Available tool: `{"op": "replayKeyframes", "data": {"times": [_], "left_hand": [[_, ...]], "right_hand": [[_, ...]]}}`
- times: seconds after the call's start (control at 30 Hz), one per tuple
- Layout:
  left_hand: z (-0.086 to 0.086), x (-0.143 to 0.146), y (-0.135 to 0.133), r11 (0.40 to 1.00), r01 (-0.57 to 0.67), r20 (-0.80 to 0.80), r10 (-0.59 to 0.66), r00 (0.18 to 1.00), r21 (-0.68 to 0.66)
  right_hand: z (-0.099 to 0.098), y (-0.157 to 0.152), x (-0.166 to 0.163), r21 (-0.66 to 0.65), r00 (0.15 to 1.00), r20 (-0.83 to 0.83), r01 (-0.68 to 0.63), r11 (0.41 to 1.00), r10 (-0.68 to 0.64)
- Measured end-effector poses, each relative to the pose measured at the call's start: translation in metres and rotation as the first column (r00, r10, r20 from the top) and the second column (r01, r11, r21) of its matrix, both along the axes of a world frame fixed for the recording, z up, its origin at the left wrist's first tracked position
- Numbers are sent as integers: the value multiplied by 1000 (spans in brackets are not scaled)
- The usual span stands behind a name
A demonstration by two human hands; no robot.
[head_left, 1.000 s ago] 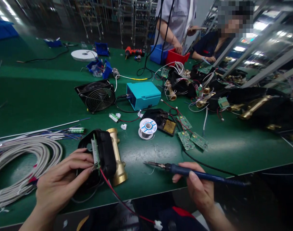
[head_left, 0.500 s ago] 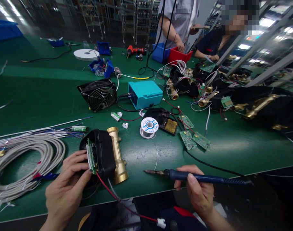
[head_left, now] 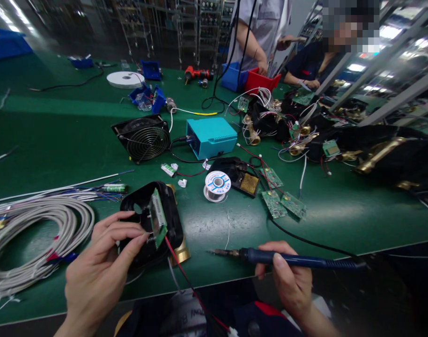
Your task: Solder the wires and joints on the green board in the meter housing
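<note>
**Left hand on the meter housing, right hand holding the iron**

The left hand point(head_left: 101, 267) has its fingers closed against the near side of a black housing point(head_left: 149, 224), with the fingertips pressing at the lower edge of a small green board point(head_left: 157, 217) that stands tilted in the housing's open face. The housing sits directly in front of the palm, tipped up on its side over a brass fitting point(head_left: 180, 252), of which only the lower end and a sliver at the top show. A red wire point(head_left: 191, 290) runs from the board's lower corner down over the table's near edge.

The right hand point(head_left: 291, 281) is wrapped around the blue handle of a soldering iron point(head_left: 270, 256), thumb on top. The iron lies nearly level, its tip pointing left toward the housing but well apart from it, hovering over the green table point(head_left: 59, 140). Its black cord trails off to the right.

Left of the housing lies a coil of grey cable point(head_left: 34, 234). Beyond the grips are a solder spool point(head_left: 217, 185), a black iron stand point(head_left: 238, 175), loose boards point(head_left: 282, 203), a teal station point(head_left: 210, 136) and a fan point(head_left: 143, 138). At the far end of the table, other people's hands work near a red bin point(head_left: 259, 82).
</note>
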State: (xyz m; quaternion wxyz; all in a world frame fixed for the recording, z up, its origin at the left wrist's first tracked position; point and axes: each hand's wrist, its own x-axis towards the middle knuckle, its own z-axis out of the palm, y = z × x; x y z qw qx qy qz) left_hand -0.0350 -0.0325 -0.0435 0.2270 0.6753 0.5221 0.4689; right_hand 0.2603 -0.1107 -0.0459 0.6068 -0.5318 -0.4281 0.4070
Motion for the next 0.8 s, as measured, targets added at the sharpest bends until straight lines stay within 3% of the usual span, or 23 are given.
{"op": "replayKeyframes", "data": {"times": [0.1,0.2,0.4,0.53,0.63,0.73,0.8], "left_hand": [[8,5,5,997,26,-39,-23,999,71],[19,14,13,991,67,-99,-55,994,118],[38,39,29,985,148,-207,-127,970,88],[42,46,34,974,202,-258,-170,951,103],[43,46,34,971,216,-241,-187,952,102],[44,46,34,975,196,-196,-174,965,100],[45,48,35,977,174,-159,-153,975,127]], "right_hand": [[1,3,7,65,999,35,-16,998,13],[9,13,16,112,997,39,63,992,-68],[45,54,23,272,947,-118,319,908,-298],[68,79,17,304,908,-209,412,859,-362],[74,94,9,387,954,-161,296,873,-252],[68,104,-5,463,1000,25,-10,886,-2],[58,111,-16,435,974,193,-194,879,120]]}}
